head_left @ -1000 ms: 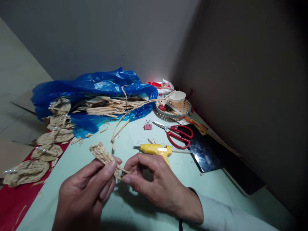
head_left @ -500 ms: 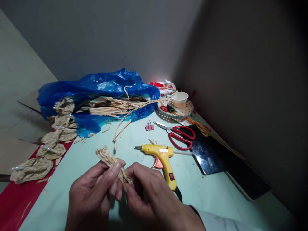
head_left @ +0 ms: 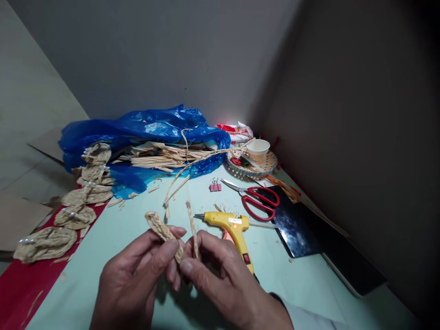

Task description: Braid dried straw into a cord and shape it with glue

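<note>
My left hand [head_left: 137, 268] is closed around a small coiled piece of braided straw [head_left: 158, 227], pinching it between thumb and fingers. Close against it, my right hand [head_left: 225, 272] is closed too, with a thin straw braid [head_left: 191, 223] rising from between its fingers. That braid's free end points up and away from me. Whether the braid joins the coiled piece is hidden by my fingertips. Just beyond my right hand lies a yellow hot glue gun [head_left: 225, 219], nozzle to the left, a small orange light showing on its side.
Red-handled scissors [head_left: 259, 201] and a pink binder clip [head_left: 215, 187] lie behind the glue gun. A blue plastic bag [head_left: 137, 121] holds straw strips [head_left: 158, 156]. Finished-looking straw coils [head_left: 46, 245] line the left edge. A basket [head_left: 237, 172] bears a paper cup [head_left: 258, 149]. Dark tablets [head_left: 295, 233] lie right.
The thin braid's end now stands up above my right fingers, where it did not show before. The coiled piece has turned slightly in my left hand. The view has shifted a little.
</note>
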A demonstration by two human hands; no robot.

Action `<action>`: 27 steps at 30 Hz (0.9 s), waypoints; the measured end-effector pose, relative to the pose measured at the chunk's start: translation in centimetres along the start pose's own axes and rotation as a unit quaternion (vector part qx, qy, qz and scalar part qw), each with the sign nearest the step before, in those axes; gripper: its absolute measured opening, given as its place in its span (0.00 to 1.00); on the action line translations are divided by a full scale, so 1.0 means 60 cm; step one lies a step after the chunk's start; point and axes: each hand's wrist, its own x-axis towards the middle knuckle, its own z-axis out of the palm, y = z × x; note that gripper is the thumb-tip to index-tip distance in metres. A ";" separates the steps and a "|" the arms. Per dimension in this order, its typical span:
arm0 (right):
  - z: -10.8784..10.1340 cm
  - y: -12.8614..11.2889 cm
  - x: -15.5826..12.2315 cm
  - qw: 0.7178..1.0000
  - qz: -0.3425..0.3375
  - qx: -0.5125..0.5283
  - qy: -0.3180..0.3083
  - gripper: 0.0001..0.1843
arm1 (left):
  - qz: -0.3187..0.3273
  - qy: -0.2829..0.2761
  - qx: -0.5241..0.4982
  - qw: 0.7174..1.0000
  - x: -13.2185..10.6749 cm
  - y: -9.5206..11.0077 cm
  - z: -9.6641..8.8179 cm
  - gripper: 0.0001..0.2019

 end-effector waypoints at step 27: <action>-0.006 -0.001 0.012 0.978 0.041 0.199 -0.037 0.17 | 0.058 -0.030 -0.026 0.998 0.016 -0.003 0.012 0.23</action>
